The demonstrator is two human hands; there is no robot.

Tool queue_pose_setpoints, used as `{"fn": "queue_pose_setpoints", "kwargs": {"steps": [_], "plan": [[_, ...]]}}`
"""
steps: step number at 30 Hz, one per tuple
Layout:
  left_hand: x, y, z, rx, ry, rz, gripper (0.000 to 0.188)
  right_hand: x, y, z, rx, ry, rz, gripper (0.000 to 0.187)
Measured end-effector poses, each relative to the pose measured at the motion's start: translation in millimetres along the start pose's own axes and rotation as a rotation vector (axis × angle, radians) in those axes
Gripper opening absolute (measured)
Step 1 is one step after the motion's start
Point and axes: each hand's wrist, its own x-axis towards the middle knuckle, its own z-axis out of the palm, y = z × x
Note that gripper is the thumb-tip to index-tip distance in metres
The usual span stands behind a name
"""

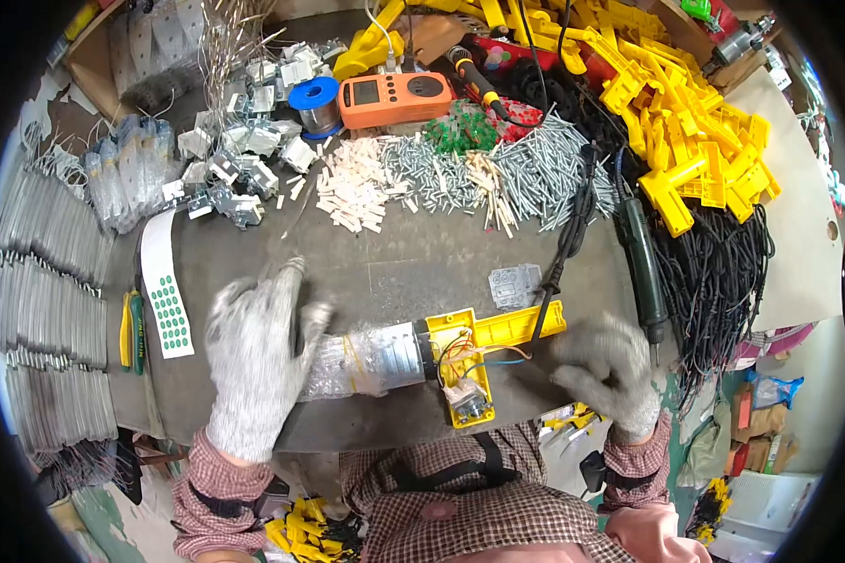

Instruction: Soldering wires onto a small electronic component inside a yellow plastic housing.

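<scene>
My left hand (258, 352), in a grey-white knit glove, is open, its fingers stretched out over the table. Its thumb side is right by a tube-shaped body wrapped in clear plastic (347, 364), with a silvery band. That body joins an uncovered yellow handle shell (516, 327) lying on the table near its front edge. Thin coloured wires (460, 352) and a small metal part (469, 402) sit in the shell. A black cable hangs down to the handle. Just right of the handle's end, my gloved right hand (620, 371) has curled fingers; what they hold is hidden.
Heaps of screws (545, 174) and pale small sleeves (352, 178) lie behind, by an orange meter (394, 98) and a solder spool (316, 105). Yellow shells (695, 122) are piled back right. A dark electric screwdriver (640, 267) hangs right; a green sticker strip (167, 300) lies left.
</scene>
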Motion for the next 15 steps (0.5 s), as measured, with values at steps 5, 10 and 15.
{"fn": "queue_pose_setpoints", "kwargs": {"steps": [5,10,15], "plan": [[-22.7,55.2,14.6,-0.063,0.059,0.717,0.054,13.3,0.0,40.3,-0.028,-0.256,-0.286,0.033],[-24.3,61.6,36.7,-0.505,-0.160,0.447,0.043,12.6,1.5,54.9,-0.059,-0.299,-0.113,0.046],[-23.7,60.7,44.4,-0.588,-0.033,0.464,0.054,7.8,11.1,61.7,-0.103,-0.296,-0.171,0.046]]}}
